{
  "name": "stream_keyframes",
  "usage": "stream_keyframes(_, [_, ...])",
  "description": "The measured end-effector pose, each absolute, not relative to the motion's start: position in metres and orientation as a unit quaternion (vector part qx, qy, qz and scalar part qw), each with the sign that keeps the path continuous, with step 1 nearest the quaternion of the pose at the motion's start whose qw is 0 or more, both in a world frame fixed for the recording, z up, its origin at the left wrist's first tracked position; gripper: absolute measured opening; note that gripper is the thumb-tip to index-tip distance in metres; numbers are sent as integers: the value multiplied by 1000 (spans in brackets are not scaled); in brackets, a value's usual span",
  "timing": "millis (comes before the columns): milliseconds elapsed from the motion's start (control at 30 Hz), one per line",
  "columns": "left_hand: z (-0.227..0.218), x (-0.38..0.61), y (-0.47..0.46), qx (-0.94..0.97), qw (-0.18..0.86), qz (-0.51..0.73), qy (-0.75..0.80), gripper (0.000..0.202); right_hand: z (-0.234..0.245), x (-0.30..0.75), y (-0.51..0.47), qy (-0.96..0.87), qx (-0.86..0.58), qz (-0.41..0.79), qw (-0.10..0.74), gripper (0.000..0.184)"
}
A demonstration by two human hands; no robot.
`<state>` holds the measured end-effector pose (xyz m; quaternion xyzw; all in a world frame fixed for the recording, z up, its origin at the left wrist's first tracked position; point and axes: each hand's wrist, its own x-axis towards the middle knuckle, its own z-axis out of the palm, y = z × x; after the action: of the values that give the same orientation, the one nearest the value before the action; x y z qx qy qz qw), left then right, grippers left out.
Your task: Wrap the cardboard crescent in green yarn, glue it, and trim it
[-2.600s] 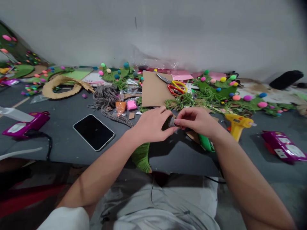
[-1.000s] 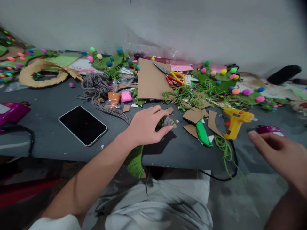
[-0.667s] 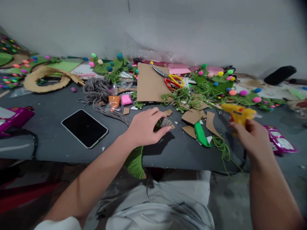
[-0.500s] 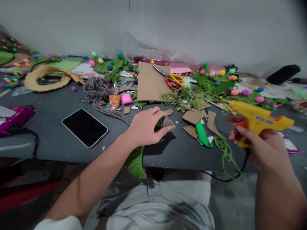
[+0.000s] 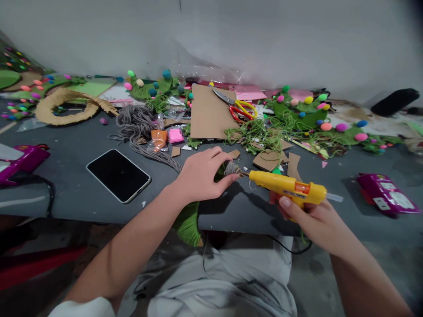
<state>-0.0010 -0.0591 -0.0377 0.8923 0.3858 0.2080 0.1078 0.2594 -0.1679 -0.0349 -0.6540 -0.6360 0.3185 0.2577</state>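
Observation:
My left hand (image 5: 206, 174) is closed on a yarn-wrapped cardboard piece (image 5: 188, 223), green along its lower part and wound with grey yarn (image 5: 231, 168) at the end past my fingertips. Most of its middle is hidden under my hand and wrist. My right hand (image 5: 307, 215) grips a yellow glue gun (image 5: 284, 182) by its handle, with a clear glue stick (image 5: 334, 197) jutting from the back. The gun's nozzle points left and is at the grey-wrapped end; whether it touches I cannot tell. A grey strand runs from the yarn bundle (image 5: 135, 123) toward my left hand.
A phone (image 5: 118, 175) lies to the left. Scissors (image 5: 236, 105) rest on a cardboard sheet (image 5: 209, 119) at the back. Green yarn scraps (image 5: 257, 134) and cardboard bits lie behind the gun. A purple packet (image 5: 388, 193) is at right, a tan wreath ring (image 5: 44, 112) at left.
My right hand has brought the glue gun leftward, its nozzle now at the grey-wrapped end. The purple packet at right has come into fuller view. My left hand has stayed nearly still.

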Motion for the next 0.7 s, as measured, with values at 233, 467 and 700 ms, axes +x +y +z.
stream_keyframes(233, [-37, -1, -59, 892, 108, 210, 385, 41, -42, 264, -167, -641, -655, 322, 236, 47])
stream_keyframes(467, [-38, -1, -59, 892, 111, 212, 385, 40, -42, 261, -163, -661, -647, 303, 228, 46])
stream_keyframes(700, [-37, -1, -59, 892, 111, 208, 386, 40, -35, 255, -163, -671, -649, 282, 220, 47])
